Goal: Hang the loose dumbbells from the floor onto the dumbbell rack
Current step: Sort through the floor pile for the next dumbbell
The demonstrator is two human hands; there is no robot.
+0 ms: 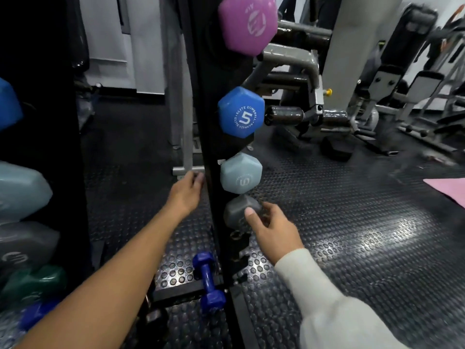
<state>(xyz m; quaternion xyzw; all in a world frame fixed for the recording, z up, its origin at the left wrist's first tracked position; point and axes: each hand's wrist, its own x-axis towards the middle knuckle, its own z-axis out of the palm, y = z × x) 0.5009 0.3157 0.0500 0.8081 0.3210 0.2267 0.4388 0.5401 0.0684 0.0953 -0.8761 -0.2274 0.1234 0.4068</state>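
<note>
The right hand (270, 226) curled its thumb and fingers round the end of a grey dumbbell (240, 210) on the dumbbell rack (214, 137), just under a pale blue-grey one (240, 173). The left hand (187, 191) reached behind the rack's upright, fingers bent at the far end (whether it held anything could not be told). One small blue dumbbell (208, 282) lay on the floor (339, 222) below and between the hands. Seating the grey one well probably meant levelling both ends so the handle dropped fully into its cradle before letting go.
</note>
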